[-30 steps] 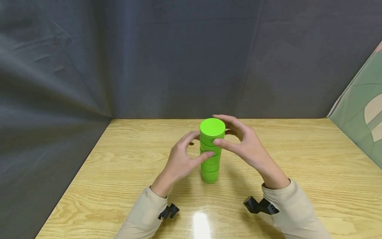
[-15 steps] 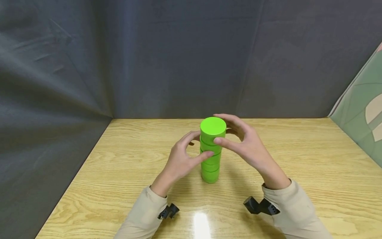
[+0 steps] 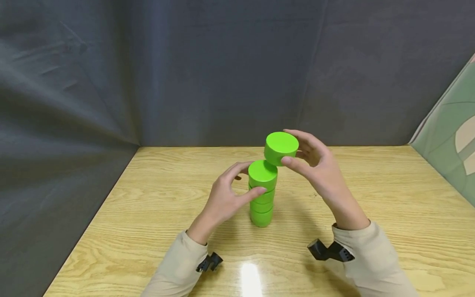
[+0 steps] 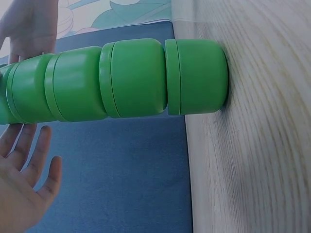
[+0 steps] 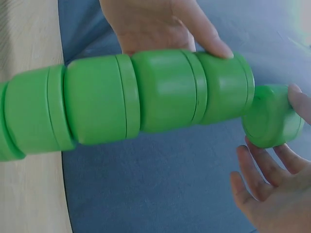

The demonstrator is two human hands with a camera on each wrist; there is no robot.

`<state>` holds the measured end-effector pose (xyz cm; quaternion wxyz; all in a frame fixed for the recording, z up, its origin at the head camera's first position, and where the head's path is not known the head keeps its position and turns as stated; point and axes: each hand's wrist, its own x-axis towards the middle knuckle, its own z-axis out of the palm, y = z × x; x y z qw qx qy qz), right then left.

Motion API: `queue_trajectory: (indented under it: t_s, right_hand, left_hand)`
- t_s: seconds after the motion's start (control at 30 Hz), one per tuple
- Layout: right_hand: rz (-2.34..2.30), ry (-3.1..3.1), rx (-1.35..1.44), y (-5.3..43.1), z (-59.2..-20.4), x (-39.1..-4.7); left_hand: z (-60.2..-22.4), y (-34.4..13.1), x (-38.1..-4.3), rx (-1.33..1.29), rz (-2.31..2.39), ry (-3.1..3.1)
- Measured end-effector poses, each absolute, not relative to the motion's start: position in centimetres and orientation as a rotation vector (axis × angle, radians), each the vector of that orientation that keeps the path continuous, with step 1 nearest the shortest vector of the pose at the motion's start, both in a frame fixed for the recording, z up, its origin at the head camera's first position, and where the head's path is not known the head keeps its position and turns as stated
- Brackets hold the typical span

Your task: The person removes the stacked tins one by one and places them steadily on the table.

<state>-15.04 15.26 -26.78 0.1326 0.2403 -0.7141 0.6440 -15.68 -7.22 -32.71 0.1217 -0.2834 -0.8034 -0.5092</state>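
Several bright green, round lidded jars (image 3: 262,206) stand in one upright stack on the wooden table. My left hand (image 3: 224,198) curls round the upper part of this stack, its thumb across the front; the fingertips behind are hidden in the head view. Above and slightly right of the top, my right hand (image 3: 323,169) pinches another green jar (image 3: 281,148) between thumb and fingers. In the right wrist view that lifted jar (image 5: 272,119) is tilted, its edge right by the end of the stack. The left wrist view shows the bottom jar (image 4: 201,76) on the table.
The wooden table (image 3: 148,222) reaches back to a dark grey cloth wall (image 3: 230,74). More dark cloth hangs along the left side. A green patterned panel (image 3: 452,136) borders the right. Black cameras sit at both wrists.
My right hand has lifted the top jar off the stack and moved it up and to the right. The left hand stays in place on the stack.
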Motion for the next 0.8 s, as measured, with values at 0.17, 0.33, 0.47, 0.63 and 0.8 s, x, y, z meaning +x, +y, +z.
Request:
queue_trajectory:
  t_s: [0.17, 0.33, 0.47, 0.63, 0.8]
  right_hand:
    - [1.923, -1.995, 0.633, 16.1, -26.9, -15.6]
    - [1.961, -1.94, 0.592, 16.6, -27.2, -16.2]
    - [1.97, -1.927, 0.574, 17.0, -27.6, -16.7]
    - [1.951, -1.957, 0.527, 17.3, -28.1, -17.3]
    - [1.943, -2.031, 0.466, 17.9, -28.7, -17.9]
  left_hand:
    - [-32.7, -7.1, -15.7, -0.837, -1.495, -2.334]
    - [-32.8, -7.1, -15.6, -0.835, -1.506, -2.326]
    - [-32.8, -7.0, -15.6, -0.831, -1.507, -2.318]
    - [-32.8, -7.0, -15.6, -0.83, -1.5, -2.314]
    - [-32.8, -6.9, -15.5, -0.827, -1.495, -2.322]
